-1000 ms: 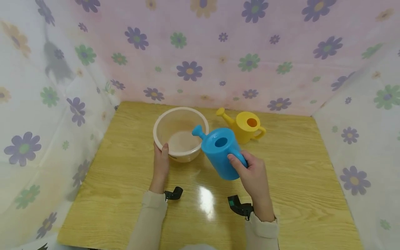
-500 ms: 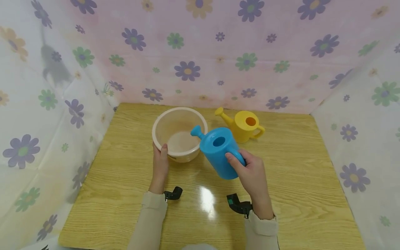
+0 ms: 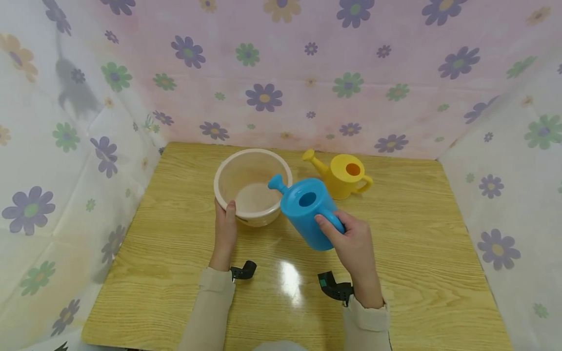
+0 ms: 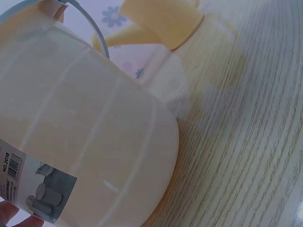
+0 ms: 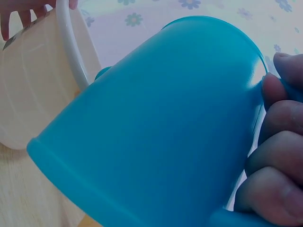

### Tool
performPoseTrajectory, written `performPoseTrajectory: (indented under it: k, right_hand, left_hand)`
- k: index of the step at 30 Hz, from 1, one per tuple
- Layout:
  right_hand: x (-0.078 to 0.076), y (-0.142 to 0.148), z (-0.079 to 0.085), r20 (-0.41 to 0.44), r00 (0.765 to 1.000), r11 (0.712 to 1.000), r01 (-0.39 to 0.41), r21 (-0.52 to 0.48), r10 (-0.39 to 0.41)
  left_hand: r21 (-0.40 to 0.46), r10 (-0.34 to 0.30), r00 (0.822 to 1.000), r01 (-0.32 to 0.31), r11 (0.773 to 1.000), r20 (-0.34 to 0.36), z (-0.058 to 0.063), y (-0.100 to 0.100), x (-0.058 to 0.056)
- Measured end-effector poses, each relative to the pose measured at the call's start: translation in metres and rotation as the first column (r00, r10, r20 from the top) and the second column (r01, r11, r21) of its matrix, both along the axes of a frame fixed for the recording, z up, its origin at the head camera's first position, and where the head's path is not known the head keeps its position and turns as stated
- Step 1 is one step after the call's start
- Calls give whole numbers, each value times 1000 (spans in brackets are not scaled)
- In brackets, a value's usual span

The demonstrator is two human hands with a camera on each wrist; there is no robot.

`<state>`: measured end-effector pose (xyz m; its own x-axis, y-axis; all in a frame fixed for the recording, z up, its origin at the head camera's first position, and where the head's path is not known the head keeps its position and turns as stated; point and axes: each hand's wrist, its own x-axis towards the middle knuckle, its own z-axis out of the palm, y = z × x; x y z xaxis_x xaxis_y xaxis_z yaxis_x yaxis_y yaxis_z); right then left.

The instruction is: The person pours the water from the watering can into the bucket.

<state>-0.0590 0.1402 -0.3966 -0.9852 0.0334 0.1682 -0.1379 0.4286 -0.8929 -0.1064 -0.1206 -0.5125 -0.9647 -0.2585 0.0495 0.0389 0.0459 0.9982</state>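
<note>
My left hand point(image 3: 226, 235) holds the near left side of a cream plastic bucket point(image 3: 259, 214), thumb over the rim and fingers along the outer wall. A printed label point(image 4: 38, 184) shows on the bucket's side in the left wrist view. My right hand point(image 3: 356, 246) grips the handle of a blue watering can point(image 3: 306, 214), its fingers wrapped round it. The can is raised and tilted left, its sprinkler head point(image 3: 276, 183) over the bucket's right rim. No water shows at the spout. Close behind stands a yellow watering can point(image 3: 340, 183), untouched, spout to the left.
A wood-grain table point(image 3: 421, 243) lies beneath everything. Flower-patterned sheets point(image 3: 307, 63) enclose it at the back and on both sides. Each wrist carries a small black camera mount point(image 3: 335, 288). The bucket has a pale bail handle point(image 5: 71, 47), seen in the right wrist view.
Both hands keep their holds, and the blue watering can stays tilted over the bucket's rim. Only a slight shift of the whole head view shows.
</note>
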Motion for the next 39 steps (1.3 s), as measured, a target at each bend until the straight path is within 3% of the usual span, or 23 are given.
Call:
performPoseTrajectory:
  k: [11,18,25,31,39]
  right_hand:
    - [0,0,-1,-12,1000,1000,-2,1,2]
    - [-1,0,-2,-11,1000,1000,5,3,-4]
    - [0,0,-1,3,1000,1000,9,-11,-9]
    - [1,1,1,3,1000,1000,11,-12,-11]
    - [0,0,2,19,1000,999,23,-22,-22]
  left_hand:
    - [18,-15,1000,14,1000,13,2,-1,-1]
    - [-3,7,1000,-7,1000,17,0,0,-1]
    - [3,-19,998,19,1000,61,31,5,9]
    - [4,-13,996,12,1000,92,31,6,11]
    - [-9,-9,997,10,1000,80,32,7,9]
